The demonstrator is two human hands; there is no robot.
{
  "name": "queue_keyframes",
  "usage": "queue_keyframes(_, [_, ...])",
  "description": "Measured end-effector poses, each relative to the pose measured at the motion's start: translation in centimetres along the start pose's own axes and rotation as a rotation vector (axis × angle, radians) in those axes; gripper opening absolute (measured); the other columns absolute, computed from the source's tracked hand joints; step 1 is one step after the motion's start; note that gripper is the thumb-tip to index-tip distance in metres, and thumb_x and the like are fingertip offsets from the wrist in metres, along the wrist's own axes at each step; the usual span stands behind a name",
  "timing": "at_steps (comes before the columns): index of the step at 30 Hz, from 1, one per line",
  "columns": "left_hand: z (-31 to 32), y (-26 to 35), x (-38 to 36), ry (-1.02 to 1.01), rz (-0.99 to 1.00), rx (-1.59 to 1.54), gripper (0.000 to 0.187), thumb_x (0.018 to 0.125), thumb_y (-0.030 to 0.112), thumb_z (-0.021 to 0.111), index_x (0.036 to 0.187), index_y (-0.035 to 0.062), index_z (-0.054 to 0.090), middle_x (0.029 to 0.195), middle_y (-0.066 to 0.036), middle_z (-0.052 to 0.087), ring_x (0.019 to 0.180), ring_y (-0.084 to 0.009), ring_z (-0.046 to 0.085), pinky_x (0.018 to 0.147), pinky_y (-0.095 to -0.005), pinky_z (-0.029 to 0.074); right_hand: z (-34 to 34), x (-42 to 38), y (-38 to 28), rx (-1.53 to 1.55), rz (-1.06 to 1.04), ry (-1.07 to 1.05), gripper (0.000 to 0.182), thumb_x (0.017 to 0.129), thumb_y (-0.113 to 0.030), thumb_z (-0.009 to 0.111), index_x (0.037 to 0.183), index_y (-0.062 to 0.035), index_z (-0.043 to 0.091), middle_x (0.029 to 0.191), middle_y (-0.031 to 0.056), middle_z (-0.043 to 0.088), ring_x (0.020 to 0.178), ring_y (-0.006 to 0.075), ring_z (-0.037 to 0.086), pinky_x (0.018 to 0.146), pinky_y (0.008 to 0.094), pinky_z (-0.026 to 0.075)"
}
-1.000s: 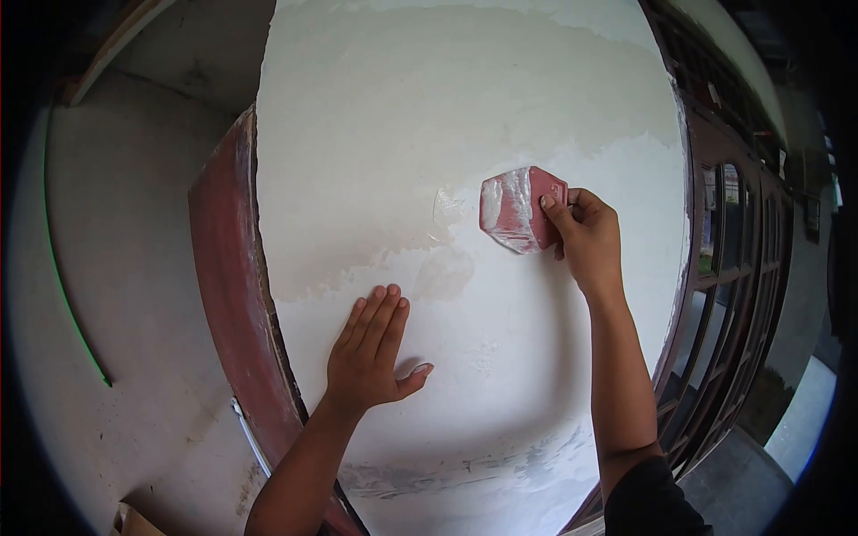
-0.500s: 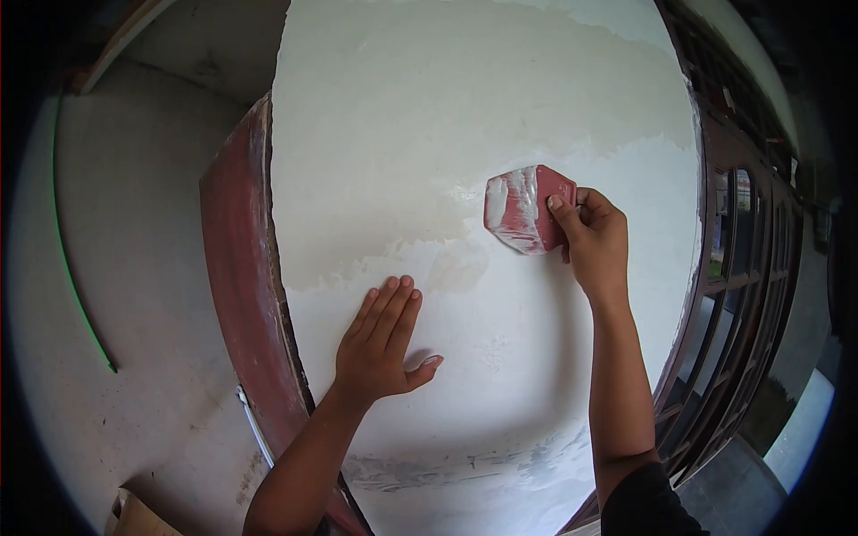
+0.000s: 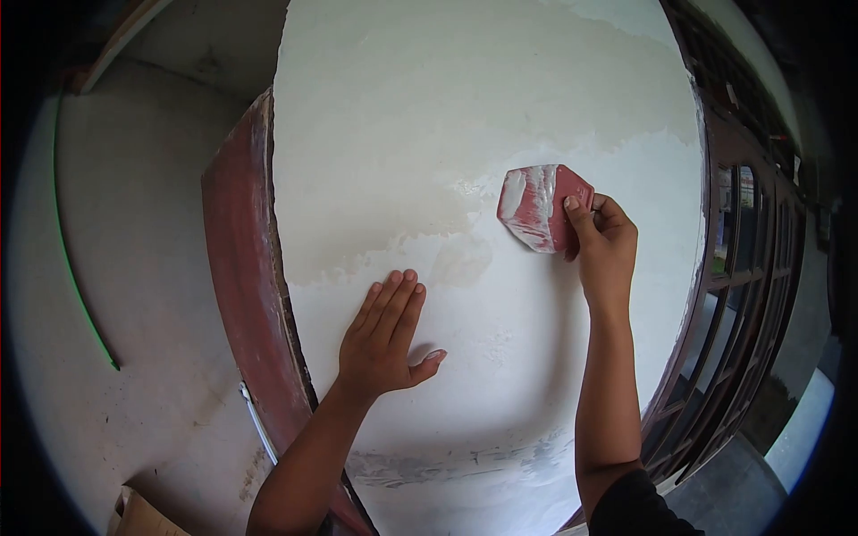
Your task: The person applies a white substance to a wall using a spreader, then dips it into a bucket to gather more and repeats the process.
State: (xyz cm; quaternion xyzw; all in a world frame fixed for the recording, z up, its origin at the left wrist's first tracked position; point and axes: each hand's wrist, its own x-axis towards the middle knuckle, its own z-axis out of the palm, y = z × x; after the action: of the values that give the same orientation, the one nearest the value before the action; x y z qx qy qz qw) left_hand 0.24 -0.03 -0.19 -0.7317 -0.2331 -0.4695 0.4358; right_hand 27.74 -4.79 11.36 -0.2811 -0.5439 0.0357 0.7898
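Observation:
A red plastic putty scraper (image 3: 542,207), smeared with white paste on its left part, is gripped at its right edge by my right hand (image 3: 608,239). Its blade lies against or very close to the wall (image 3: 483,98). The wall carries white filler low down and a greyer, damp-looking band above, with a ragged border between them. My left hand (image 3: 382,335) rests flat on the white part of the wall, thumb out and the other fingers stretched upward. It holds nothing.
To the left, a dark red wooden frame (image 3: 246,295) borders the wall's edge. A green line (image 3: 71,255) runs down the plain wall further left. A cardboard piece (image 3: 143,516) sits at the bottom left. Dark-framed glass panes (image 3: 728,268) stand on the right.
My right hand and the scraper have shifted slightly to the right across the wall. The left hand stays nearly in place against the wall.

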Motion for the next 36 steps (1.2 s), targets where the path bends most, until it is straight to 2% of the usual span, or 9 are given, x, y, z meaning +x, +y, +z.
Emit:
queue_keyframes(5, [0.0,-0.2,0.1,0.006,0.017,-0.011,0.077,0.085,0.045,0.066,0.142,-0.0055,0.052,0.149,-0.022,0.051,0.143,-0.0359,0.046,0.118,-0.0509,0.035,4.4,-1.9,-1.3,0.183,-0.024,-0.149,0.027,0.097,-0.023,0.072,0.103,0.0033,0.068,0.067,0.0022,0.064,0.051,0.0069,0.052,0.048,0.0238,0.042])
queue_keyframes(8, [-0.1,-0.3,0.1,0.003,0.021,-0.011,0.077,0.085,0.045,0.066,0.141,-0.0055,0.052,0.149,-0.022,0.052,0.143,-0.0362,0.046,0.118,-0.051,0.035,5.9,-1.9,-0.6,-0.166,-0.054,-0.131,0.027,0.096,-0.024,0.072,0.102,0.0031,0.07,0.066,0.0028,0.064,0.054,0.0075,0.051,0.052,0.0255,0.042])
queue_keyframes(10, [-0.1,-0.3,0.1,0.004,0.025,-0.008,0.077,0.085,0.045,0.066,0.141,-0.0056,0.053,0.148,-0.022,0.052,0.142,-0.0362,0.046,0.118,-0.051,0.036,4.4,-1.7,0.2,-0.187,-0.064,-0.036,0.028,0.096,-0.024,0.072,0.101,0.0036,0.07,0.067,0.0037,0.064,0.055,0.0077,0.051,0.054,0.026,0.042])
queue_keyframes(16, [0.0,-0.1,0.0,0.006,0.015,0.0,0.075,0.086,0.046,0.065,0.14,-0.0059,0.054,0.148,-0.023,0.052,0.143,-0.0359,0.046,0.117,-0.0512,0.036,0.4,-1.4,0.0,0.05,0.051,0.039,0.024,0.098,-0.022,0.07,0.099,0.0022,0.069,0.067,0.0011,0.064,0.05,0.0051,0.048,0.045,0.0233,0.036])
queue_keyframes(20, [0.0,-0.2,0.0,-0.004,0.012,-0.009,0.075,0.087,0.047,0.063,0.14,-0.0059,0.054,0.149,-0.023,0.052,0.143,-0.0358,0.045,0.118,-0.0513,0.035,3.9,-1.7,-1.7,0.148,0.0,-0.138,0.028,0.097,-0.024,0.071,0.103,0.0032,0.069,0.065,0.001,0.063,0.05,0.0055,0.048,0.047,0.0243,0.039])
queue_keyframes(23, [-0.1,-0.3,0.0,-0.01,0.015,-0.011,0.075,0.087,0.047,0.063,0.14,-0.006,0.053,0.149,-0.023,0.051,0.144,-0.0357,0.045,0.118,-0.0512,0.034,4.9,-1.1,-0.8,-0.065,-0.039,-0.173,0.027,0.096,-0.025,0.072,0.101,0.0019,0.07,0.064,0.0013,0.062,0.052,0.0062,0.048,0.05,0.0258,0.039])
queue_keyframes(26, [-0.1,-0.2,0.0,-0.013,0.015,-0.008,0.075,0.088,0.047,0.063,0.14,-0.0062,0.054,0.149,-0.023,0.051,0.144,-0.0357,0.045,0.118,-0.0512,0.035,2.8,-0.4,0.5,-0.194,-0.074,0.002,0.024,0.096,-0.023,0.071,0.098,0.0011,0.071,0.064,0.0021,0.063,0.053,0.0064,0.047,0.05,0.0265,0.038])
queue_keyframes(31, [-0.1,-0.1,0.2,0.003,0.01,0.004,0.074,0.088,0.046,0.064,0.141,-0.0046,0.054,0.149,-0.021,0.052,0.143,-0.034,0.045,0.119,-0.0494,0.034,0.0,-0.3,0.5,0.118,0.031,0.001,0.024,0.098,-0.021,0.069,0.1,0.0029,0.069,0.066,0.0014,0.064,0.05,0.0057,0.047,0.046,0.0242,0.036])
queue_keyframes(36, [-0.1,0.0,0.2,0.004,0.006,-0.009,0.073,0.088,0.045,0.063,0.141,-0.0031,0.054,0.149,-0.019,0.052,0.143,-0.0323,0.046,0.12,-0.0479,0.034,4.4,-1.5,-1.0,0.077,0.008,-0.186,0.025,0.098,-0.024,0.071,0.101,0.0016,0.069,0.065,0.0004,0.062,0.05,0.0058,0.047,0.047,0.0251,0.037])
